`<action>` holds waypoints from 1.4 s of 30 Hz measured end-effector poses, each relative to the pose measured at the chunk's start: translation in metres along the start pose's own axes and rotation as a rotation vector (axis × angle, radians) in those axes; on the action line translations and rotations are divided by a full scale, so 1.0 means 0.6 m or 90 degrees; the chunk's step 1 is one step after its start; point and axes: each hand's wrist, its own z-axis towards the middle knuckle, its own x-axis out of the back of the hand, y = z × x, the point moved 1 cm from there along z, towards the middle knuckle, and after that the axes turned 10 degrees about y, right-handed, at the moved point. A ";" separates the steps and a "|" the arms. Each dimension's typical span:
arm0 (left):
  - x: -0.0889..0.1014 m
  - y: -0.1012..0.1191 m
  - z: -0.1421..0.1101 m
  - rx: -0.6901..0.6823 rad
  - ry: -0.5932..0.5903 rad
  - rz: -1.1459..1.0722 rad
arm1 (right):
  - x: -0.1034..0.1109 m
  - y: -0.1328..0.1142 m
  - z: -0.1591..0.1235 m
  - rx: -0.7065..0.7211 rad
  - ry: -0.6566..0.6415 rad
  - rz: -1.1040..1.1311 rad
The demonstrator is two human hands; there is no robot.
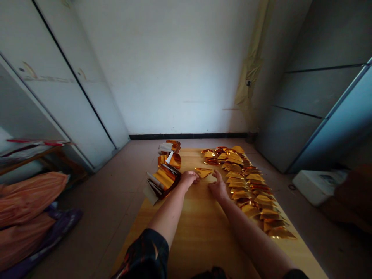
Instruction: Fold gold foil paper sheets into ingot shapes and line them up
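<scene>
Pale wall (174, 77) and 1 wooden table (192, 232); on its middle, towards the far end, 1 folded foil piece (203, 172) lies between 2 hands. Left hand (189, 179), half curled, touches its left corner; right hand (218, 186), loosely open, is beside its right tip. The piece is shiny gold, pointed, flattish. Foil sheets (167, 176) sit left, folded pieces (241, 182) right.

Passage ran along the table (200, 228)'s near middle; foil stacks (166, 179) obstructed the far left corner, folded pieces (236, 185) the right edge.
</scene>
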 end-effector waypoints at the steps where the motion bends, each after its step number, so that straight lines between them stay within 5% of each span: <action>1: -0.001 -0.001 0.002 0.000 0.005 0.008 | -0.004 -0.002 0.002 -0.016 0.004 -0.006; 4: -0.002 -0.005 0.009 -0.009 0.028 0.038 | -0.004 -0.017 0.008 0.002 0.042 -0.080; 8: 0.002 -0.010 0.016 -0.055 0.077 0.095 | 0.011 -0.045 0.019 0.136 0.020 -0.210; 13: 0.000 -0.002 0.002 -0.362 0.164 0.306 | 0.019 -0.069 0.049 0.236 -0.014 -0.372; 15: -0.006 0.002 -0.008 -0.462 0.119 0.391 | 0.014 -0.072 0.057 0.272 -0.072 -0.424; 18: -0.015 0.001 -0.017 -0.501 0.059 0.511 | 0.005 -0.068 0.057 0.299 -0.167 -0.503; 25: -0.023 -0.021 -0.017 -0.483 0.043 0.553 | -0.010 -0.040 0.059 0.278 -0.185 -0.479; 33: -0.014 -0.012 -0.014 -0.431 0.053 0.500 | -0.019 -0.042 0.087 0.038 -0.139 -0.387; 42: -0.013 -0.013 -0.037 -0.483 0.089 0.535 | -0.040 -0.050 0.067 -0.048 -0.122 -0.270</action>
